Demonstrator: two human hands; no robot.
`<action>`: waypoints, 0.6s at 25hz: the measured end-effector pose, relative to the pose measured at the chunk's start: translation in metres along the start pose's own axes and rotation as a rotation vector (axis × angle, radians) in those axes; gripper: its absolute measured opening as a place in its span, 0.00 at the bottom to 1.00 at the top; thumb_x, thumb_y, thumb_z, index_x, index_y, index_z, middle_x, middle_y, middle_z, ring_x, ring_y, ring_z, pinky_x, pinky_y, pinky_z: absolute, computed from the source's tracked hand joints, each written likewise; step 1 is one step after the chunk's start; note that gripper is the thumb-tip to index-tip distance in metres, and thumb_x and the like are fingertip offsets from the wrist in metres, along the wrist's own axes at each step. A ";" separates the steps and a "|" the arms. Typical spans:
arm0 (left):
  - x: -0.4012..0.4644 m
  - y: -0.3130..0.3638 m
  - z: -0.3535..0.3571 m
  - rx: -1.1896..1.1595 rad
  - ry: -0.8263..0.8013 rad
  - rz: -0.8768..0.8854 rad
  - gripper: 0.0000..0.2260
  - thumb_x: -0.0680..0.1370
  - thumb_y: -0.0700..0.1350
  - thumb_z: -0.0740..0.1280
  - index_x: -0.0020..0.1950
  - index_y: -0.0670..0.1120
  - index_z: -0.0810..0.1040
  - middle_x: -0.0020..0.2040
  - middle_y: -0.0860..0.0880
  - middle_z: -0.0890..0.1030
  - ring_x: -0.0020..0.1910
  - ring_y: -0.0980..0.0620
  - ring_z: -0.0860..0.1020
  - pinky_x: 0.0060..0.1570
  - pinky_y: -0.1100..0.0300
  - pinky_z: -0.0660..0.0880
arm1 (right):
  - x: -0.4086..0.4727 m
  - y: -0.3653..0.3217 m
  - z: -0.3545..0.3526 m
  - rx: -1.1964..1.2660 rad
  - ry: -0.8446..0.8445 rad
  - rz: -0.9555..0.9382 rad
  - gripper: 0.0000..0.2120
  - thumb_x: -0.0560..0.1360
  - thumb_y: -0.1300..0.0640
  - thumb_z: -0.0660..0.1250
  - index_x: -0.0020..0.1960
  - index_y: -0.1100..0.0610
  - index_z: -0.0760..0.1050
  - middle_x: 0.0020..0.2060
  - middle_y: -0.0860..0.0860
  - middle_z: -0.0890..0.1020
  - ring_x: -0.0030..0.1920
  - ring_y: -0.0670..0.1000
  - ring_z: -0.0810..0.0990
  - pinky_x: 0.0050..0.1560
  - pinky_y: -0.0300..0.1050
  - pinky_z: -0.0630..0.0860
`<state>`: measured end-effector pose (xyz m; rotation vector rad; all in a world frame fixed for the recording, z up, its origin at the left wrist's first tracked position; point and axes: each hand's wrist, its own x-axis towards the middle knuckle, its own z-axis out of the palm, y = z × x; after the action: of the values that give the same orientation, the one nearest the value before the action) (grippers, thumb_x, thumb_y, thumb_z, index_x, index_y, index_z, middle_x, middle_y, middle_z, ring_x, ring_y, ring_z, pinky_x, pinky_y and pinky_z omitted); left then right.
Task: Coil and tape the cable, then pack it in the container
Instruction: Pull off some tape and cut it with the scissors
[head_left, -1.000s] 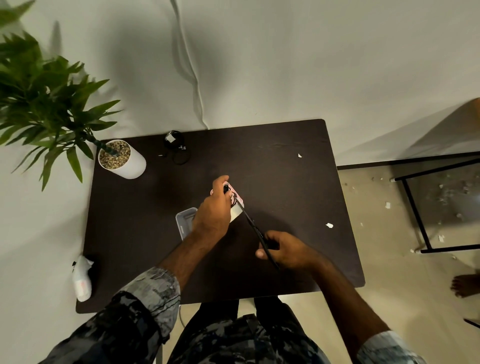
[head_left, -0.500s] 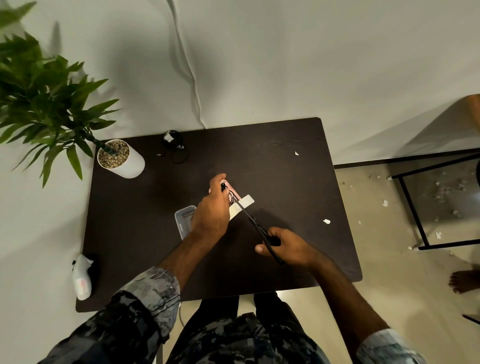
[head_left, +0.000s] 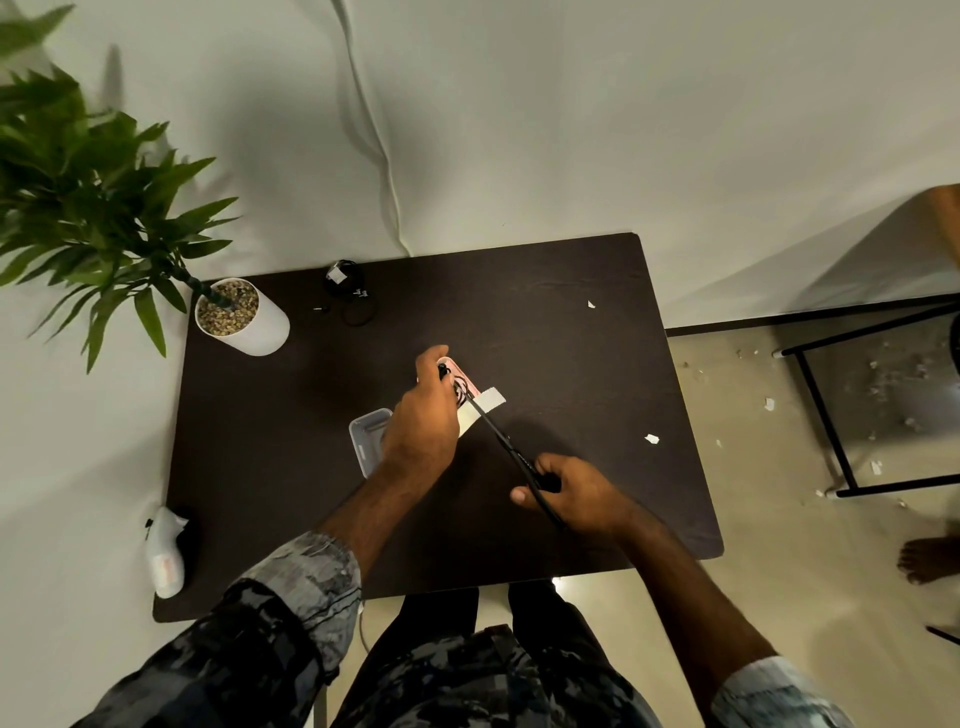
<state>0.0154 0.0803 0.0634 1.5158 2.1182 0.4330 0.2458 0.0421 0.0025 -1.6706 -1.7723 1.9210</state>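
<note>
Your thin black cable (head_left: 498, 434) runs taut over the middle of the dark wooden table (head_left: 571, 353), its coiled far end pinched in your left hand (head_left: 423, 426) beside a white tape strip (head_left: 491, 400). Your right hand (head_left: 571, 493) grips its near length. The clear plastic container (head_left: 366, 436) sits just left, under your left wrist.

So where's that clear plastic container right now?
In the head view, the clear container sits on the dark table near its middle, partly hidden under the left hand, left of the strip of tape.

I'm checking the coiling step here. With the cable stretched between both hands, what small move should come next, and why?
Probably bring the right hand toward the left hand to lay another loop: the cable runs taut between them, only a small coil shows at the left hand, and a tape strip juts out beside it.
</note>
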 end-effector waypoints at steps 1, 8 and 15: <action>-0.001 0.001 -0.001 0.000 0.005 -0.006 0.18 0.86 0.46 0.56 0.77 0.50 0.61 0.51 0.42 0.85 0.41 0.51 0.81 0.31 0.66 0.69 | 0.000 0.001 0.000 -0.004 0.003 0.001 0.21 0.73 0.36 0.75 0.52 0.52 0.80 0.45 0.55 0.86 0.45 0.55 0.86 0.47 0.52 0.85; -0.002 -0.003 0.003 -0.045 0.042 -0.024 0.19 0.85 0.43 0.58 0.75 0.49 0.61 0.54 0.40 0.85 0.50 0.45 0.84 0.41 0.57 0.79 | -0.002 0.002 0.000 -0.044 0.037 0.022 0.21 0.71 0.34 0.76 0.49 0.50 0.80 0.43 0.55 0.86 0.46 0.57 0.86 0.46 0.56 0.85; 0.000 -0.004 0.005 -0.100 0.035 -0.034 0.19 0.84 0.41 0.59 0.74 0.50 0.61 0.58 0.40 0.83 0.54 0.45 0.84 0.50 0.48 0.83 | -0.001 0.003 0.002 -0.092 0.056 0.052 0.21 0.71 0.34 0.76 0.48 0.51 0.80 0.43 0.55 0.87 0.46 0.58 0.87 0.49 0.58 0.85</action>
<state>0.0154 0.0785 0.0568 1.4243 2.1126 0.5480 0.2467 0.0392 0.0006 -1.7986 -1.8413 1.8198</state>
